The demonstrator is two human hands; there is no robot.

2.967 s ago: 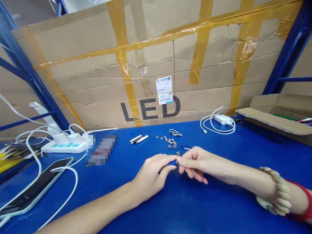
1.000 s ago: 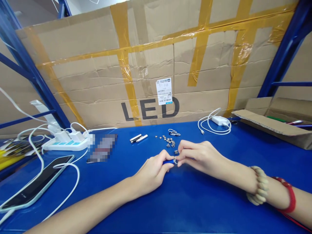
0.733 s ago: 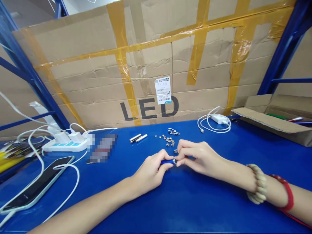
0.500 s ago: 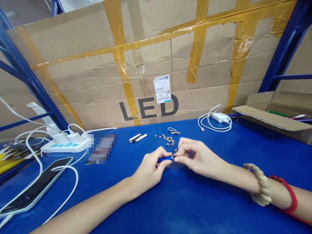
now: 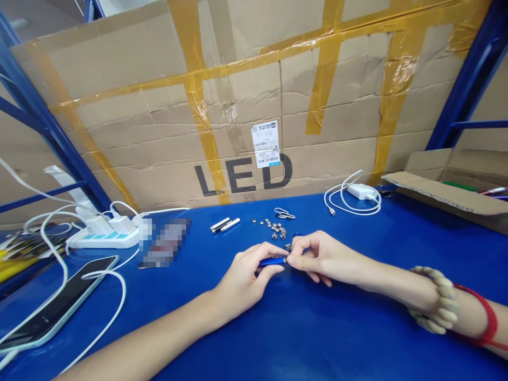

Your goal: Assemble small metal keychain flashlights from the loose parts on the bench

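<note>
My left hand (image 5: 246, 275) is closed round a slim blue metal tube (image 5: 273, 261), held level just above the table. At the tube's right end, the thumb and forefinger of my right hand (image 5: 317, 256) are pinched together; what sits between them is too small and hidden to name. A bit of blue (image 5: 297, 234) shows behind my right knuckles. Just beyond the hands lie several small round silver caps (image 5: 277, 230) and a small metal piece (image 5: 288, 246). Further back rest silver tubes (image 5: 230, 225) and some metal clips (image 5: 284, 214).
On the left are a phone (image 5: 59, 301), a white power strip (image 5: 107, 241) with cables, and a blurred-out flat item (image 5: 166, 243). A white charger with coiled cable (image 5: 359, 191) lies at the back right, near an open cardboard box (image 5: 448, 193). A large taped carton (image 5: 159, 132) stands behind.
My right hand has turned and closed more tightly at the tube's end, its lower fingers now showing beneath. The blue tube has shifted slightly right.
</note>
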